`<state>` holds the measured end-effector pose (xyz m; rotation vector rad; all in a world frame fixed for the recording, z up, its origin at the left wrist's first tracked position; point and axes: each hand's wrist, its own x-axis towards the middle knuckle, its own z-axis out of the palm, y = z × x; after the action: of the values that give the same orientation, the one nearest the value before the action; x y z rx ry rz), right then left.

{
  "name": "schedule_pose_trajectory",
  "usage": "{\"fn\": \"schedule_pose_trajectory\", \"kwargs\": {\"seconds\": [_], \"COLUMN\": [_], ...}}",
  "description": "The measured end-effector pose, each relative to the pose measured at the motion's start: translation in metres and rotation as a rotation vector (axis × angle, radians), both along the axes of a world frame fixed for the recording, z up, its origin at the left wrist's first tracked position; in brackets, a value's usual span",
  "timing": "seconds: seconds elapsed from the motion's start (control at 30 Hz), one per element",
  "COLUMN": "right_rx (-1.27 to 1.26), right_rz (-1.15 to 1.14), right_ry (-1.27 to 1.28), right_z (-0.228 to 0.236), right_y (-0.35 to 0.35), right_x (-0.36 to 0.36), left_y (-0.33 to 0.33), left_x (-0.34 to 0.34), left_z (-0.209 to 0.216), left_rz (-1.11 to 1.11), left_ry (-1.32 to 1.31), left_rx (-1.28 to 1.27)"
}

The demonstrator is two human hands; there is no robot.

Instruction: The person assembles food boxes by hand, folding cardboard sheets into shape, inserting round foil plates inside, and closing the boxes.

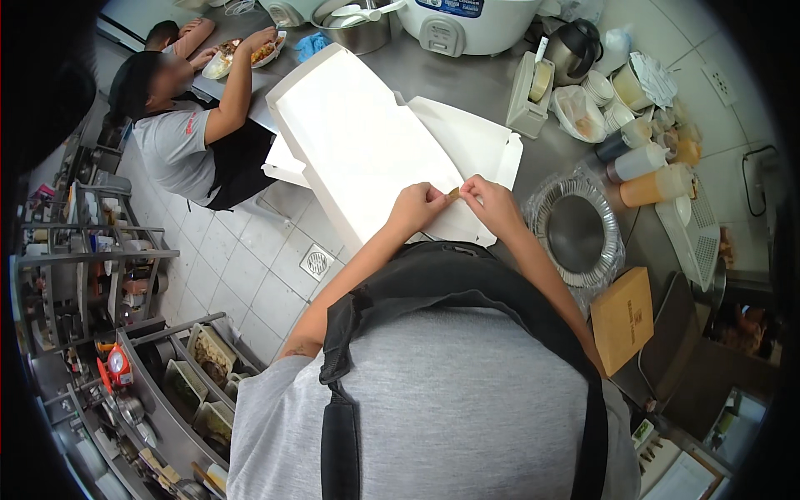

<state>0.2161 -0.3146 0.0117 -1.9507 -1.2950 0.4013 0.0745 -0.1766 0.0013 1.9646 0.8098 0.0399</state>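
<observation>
My left hand and my right hand meet over the near edge of a white cardboard box. Both are closed in a pinch, with a small brownish strip between the fingertips; its kind is too small to make out. The box lies opened wide on the steel counter, its inside facing up. Partly beneath it on the right is another white cardboard piece with folded-up sides.
Foil trays in clear plastic lie right of my forearm, near a brown paper envelope and sauce bottles. A white rice cooker stands behind. At left, a co-worker reaches over food. Food bins are lower left.
</observation>
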Motion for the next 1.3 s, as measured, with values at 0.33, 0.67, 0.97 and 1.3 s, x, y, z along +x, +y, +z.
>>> {"fn": "schedule_pose_trajectory", "kwargs": {"seconds": [0.33, 0.67, 0.97, 1.3], "right_rx": [-0.180, 0.052, -0.051, -0.192], "right_rz": [-0.003, 0.365, 0.690, 0.475], "right_ry": [-0.298, -0.260, 0.051, 0.126], "right_z": [0.013, 0.049, 0.021, 0.025], "right_y": [0.021, 0.038, 0.062, 0.068], "right_x": [-0.006, -0.039, -0.087, -0.090], "left_y": [0.004, 0.024, -0.031, -0.040], "left_x": [0.009, -0.132, -0.166, -0.155], "left_z": [0.023, 0.115, 0.029, 0.014], "left_rz": [-0.082, 0.237, 0.334, 0.589], "left_ry": [-0.028, 0.201, -0.116, -0.443], "left_rx": [0.326, 0.218, 0.326, 0.148]}}
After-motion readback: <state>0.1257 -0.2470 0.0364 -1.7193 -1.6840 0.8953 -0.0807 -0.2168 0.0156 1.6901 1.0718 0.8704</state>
